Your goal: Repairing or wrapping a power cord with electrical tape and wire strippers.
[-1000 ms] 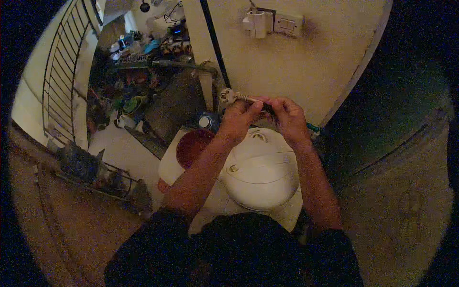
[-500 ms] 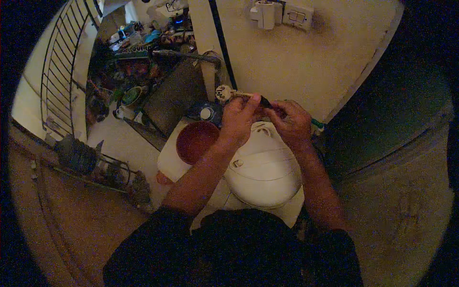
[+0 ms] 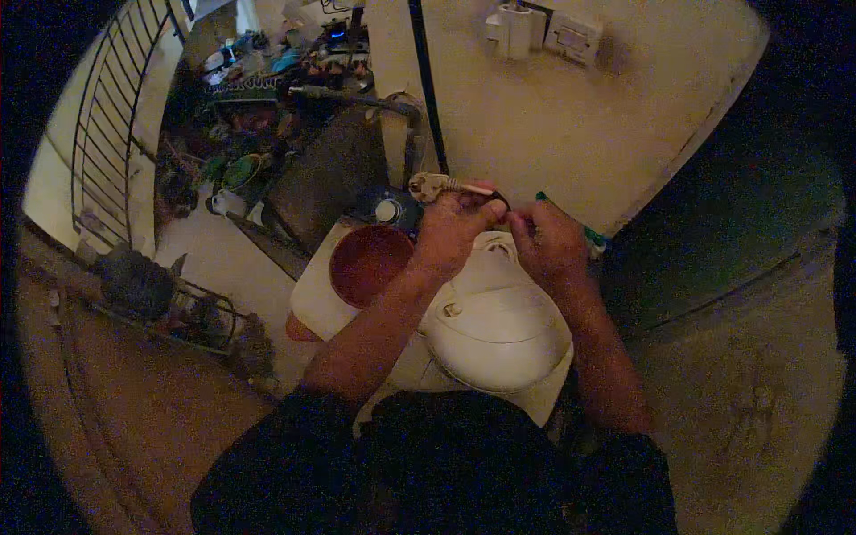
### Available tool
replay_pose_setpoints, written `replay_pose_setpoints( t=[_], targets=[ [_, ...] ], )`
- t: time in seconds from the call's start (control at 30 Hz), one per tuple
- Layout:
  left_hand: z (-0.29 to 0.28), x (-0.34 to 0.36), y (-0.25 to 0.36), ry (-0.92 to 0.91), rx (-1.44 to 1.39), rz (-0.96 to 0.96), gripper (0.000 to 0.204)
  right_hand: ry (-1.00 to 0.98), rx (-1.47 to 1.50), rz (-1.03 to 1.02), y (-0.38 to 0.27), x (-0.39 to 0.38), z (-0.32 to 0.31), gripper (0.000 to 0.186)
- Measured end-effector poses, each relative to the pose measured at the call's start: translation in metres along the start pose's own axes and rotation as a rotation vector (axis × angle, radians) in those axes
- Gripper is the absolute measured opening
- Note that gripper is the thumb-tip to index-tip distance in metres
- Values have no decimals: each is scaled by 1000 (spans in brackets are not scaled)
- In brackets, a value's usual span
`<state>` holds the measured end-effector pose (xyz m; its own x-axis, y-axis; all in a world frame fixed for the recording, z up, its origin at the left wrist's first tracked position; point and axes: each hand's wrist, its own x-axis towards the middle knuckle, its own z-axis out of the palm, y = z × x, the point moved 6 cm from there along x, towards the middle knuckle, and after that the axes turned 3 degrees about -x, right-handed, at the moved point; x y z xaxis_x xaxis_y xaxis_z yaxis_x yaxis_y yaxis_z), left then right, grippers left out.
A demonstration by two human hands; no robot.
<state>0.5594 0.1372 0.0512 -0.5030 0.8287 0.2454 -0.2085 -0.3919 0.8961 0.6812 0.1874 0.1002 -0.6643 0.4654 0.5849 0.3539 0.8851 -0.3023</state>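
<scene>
The left hand (image 3: 446, 236) is clamped on a thin, pale cord, thumb and fingers pressed together just behind a pale, round-headed two-pin plug (image 3: 428, 186) that points toward the left. A short black section (image 3: 502, 200) of the cord arches out between the two hands. The right hand (image 3: 553, 242) is beside it with its fingers curled and drawn together; whether they pinch the black end cannot be told. The plug is in the air, in front of a beige wall (image 3: 526, 116). Below the hands, a white, rounded, glossy lidded appliance (image 3: 499, 343) and a reddish-brown round bowl (image 3: 370, 263) stand side by side on a pale surface (image 3: 314, 292).
</scene>
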Motion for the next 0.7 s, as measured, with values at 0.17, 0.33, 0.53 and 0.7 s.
replay_pose_setpoints(
  t=[0.17,0.33,0.53,0.7],
  targets=[
    [-4,-4,-2,-55,45,-30,30,-206,-101,-27,-12,7,-7,16],
    [-4,-4,-8,-204,124,-5,31,-336,-85,-121,-8,12,-8,14],
    [-3,-1,-14,-255,7,-34,25,-376,251,61,16,12,0,18],
    [-16,-2,-13,-233,27,-69,23,-341,537,337,42,7,4,20]
  ],
)
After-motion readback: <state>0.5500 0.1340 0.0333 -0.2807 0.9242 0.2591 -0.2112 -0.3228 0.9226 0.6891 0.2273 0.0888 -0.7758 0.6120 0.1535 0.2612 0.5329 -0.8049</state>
